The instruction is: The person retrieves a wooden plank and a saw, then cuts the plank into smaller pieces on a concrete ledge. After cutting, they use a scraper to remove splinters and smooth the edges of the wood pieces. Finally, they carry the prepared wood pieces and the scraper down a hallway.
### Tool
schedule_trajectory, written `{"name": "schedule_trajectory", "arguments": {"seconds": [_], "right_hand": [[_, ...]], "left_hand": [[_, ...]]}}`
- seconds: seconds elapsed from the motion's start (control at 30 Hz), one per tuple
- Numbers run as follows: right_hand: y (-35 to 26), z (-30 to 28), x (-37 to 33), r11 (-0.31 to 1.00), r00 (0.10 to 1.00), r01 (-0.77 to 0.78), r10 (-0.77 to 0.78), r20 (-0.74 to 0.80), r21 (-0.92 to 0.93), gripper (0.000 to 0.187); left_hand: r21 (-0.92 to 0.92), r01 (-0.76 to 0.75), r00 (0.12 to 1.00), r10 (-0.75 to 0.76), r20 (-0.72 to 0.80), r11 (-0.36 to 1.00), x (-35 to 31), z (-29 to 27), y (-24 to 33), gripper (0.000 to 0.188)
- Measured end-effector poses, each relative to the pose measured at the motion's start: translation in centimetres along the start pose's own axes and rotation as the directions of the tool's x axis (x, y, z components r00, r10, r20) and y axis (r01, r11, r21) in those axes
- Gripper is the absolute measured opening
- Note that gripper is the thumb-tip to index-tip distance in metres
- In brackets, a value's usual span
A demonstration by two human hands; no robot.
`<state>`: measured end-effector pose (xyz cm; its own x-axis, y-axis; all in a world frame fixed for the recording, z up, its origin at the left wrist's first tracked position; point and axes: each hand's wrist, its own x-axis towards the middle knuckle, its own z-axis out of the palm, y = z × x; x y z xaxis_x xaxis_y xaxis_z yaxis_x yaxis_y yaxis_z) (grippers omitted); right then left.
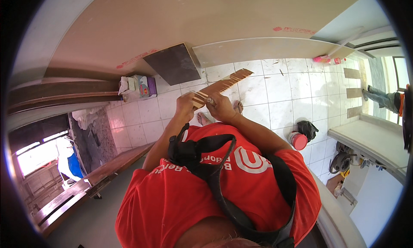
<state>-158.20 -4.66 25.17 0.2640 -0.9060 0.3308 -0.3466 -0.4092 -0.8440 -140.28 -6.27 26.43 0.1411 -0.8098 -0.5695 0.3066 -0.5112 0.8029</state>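
Note:
A brown wood-look strip (223, 84) with a jagged, splintered edge slants away from my body at chest height. My left hand (185, 107) is closed around its near end, where paler striped pieces show. On the strip's right side, my right hand (222, 108) is closed with its fingers bunched close to the jagged edge. Something small and greyish shows at those fingertips, too small to name. Both forearms reach forward over my red shirt (232, 170), which has a black strap across it. My feet (238, 106) show on the floor below the strip.
Large brown sheets (206, 20) stand ahead, with a dark square panel (172, 64) leaning there. A carton (146, 87) sits at left. A red-lidded bucket (298, 140) and black bag (307, 130) stand right. Beyond are floor strips (354, 93) and another person's legs (380, 97).

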Motion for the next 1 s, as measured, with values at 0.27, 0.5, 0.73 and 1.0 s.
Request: {"name": "schedule_trajectory", "arguments": {"seconds": [0.27, 0.5, 0.73, 1.0], "right_hand": [[-1.2, 0.6, -0.1, 0.960, 0.960, -0.267, 0.255, 0.119, 0.090, 0.020], [4.8, 0.6, -1.0, 0.918, 0.916, -0.396, 0.396, 0.063, -0.025, 0.027], [4.1, 0.7, 0.5, 0.825, 0.824, -0.562, 0.551, 0.134, 0.061, 0.036], [1.1, -0.2, 1.3, 0.432, 0.681, -0.714, 0.612, 0.402, 0.551, 0.038]], "left_hand": [[0.007, -0.001, 0.988, 0.002, -0.153, 1.000, 3.5, -6.0, 1.1, 0.030], [-0.049, -0.140, 0.990, 0.140, -0.011, 0.989, 1.4, -5.4, 0.7, 0.036], [0.098, -0.268, 0.963, 0.267, 0.025, 0.958, -0.7, -3.3, 0.5, 0.037], [0.202, -0.320, 0.947, 0.321, 0.029, 0.926, -1.0, -2.1, 0.5, 0.037]]}}
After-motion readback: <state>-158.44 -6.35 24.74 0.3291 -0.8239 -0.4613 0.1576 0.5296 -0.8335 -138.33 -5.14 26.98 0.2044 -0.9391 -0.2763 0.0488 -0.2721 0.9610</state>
